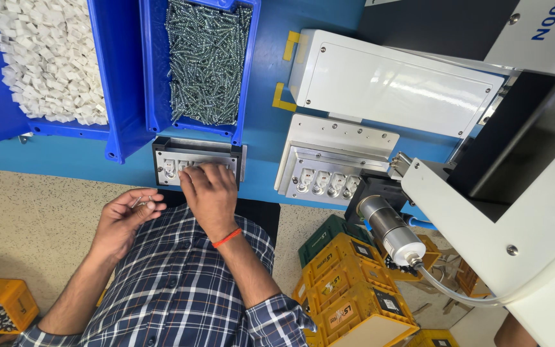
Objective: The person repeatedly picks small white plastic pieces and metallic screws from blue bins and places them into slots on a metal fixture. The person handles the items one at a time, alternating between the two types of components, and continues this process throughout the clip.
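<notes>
Blue surface (271, 128) across the upper view, carrying two blue bins: white plastic pieces (46, 58) at far left, steel screws (207, 61) beside them. Just below the screw bin, a grey metal fixture (162, 157), long axis running left to right, small white parts seated in its slots. Right hand (208, 193) directly over that fixture, fingers curled down onto the slots, pinching closed on something too small to make out. Left hand (123, 222) lower and to the left, apart from the fixture, loosely cupped around a few small screws (139, 202). Nearer of the two: the right. Second fixture (325, 177) farther right, untouched.
</notes>
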